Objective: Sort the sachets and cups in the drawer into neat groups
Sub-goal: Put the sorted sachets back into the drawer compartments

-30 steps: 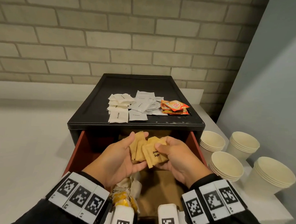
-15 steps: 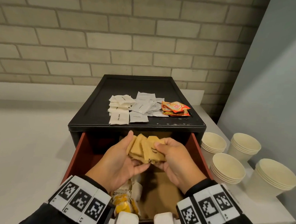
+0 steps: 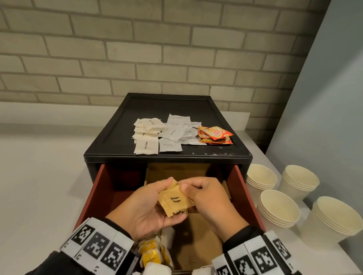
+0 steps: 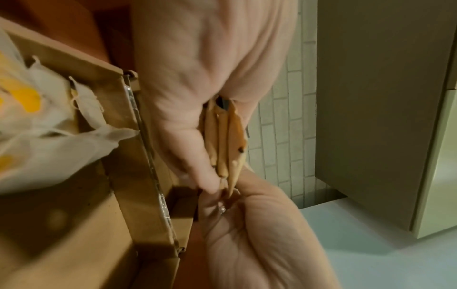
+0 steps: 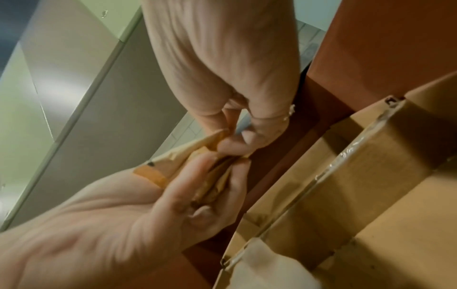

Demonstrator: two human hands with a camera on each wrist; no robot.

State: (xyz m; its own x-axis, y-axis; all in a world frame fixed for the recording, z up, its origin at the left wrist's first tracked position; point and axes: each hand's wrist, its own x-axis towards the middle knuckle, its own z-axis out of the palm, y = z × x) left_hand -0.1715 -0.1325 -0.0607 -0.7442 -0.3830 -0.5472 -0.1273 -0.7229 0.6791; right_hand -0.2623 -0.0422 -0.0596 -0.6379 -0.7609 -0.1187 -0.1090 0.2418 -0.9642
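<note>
Brown paper sachets (image 3: 175, 200), flat and roughly square, sit in a small stack between both hands above the open drawer (image 3: 95, 190); the top one faces up with handwritten "Brown Sugar" on it, its corners turned so one points away from the person. The left hand (image 3: 145, 207) cups the stack from below and the side, thumb on top and fingers curled beneath, while the right hand (image 3: 208, 202) pinches the far right edge between thumb and fingertips. In the left wrist view the stack (image 4: 226, 140) shows edge-on as several thin layers. Beneath the hands the red-walled drawer holds cardboard dividers (image 5: 346, 156); nearer the left wrist lie yellow-tagged tea bags (image 3: 151, 254). Beyond the hands, on the black cabinet top (image 3: 117, 134), lie white sugar sachets (image 3: 146, 138), grey cream sachets (image 3: 176, 133) and orange creamer packets (image 3: 215, 135). Right of the right hand, four stacks of cream paper cups (image 3: 280, 209) stand upright on the white tabletop (image 3: 27, 181).
</note>
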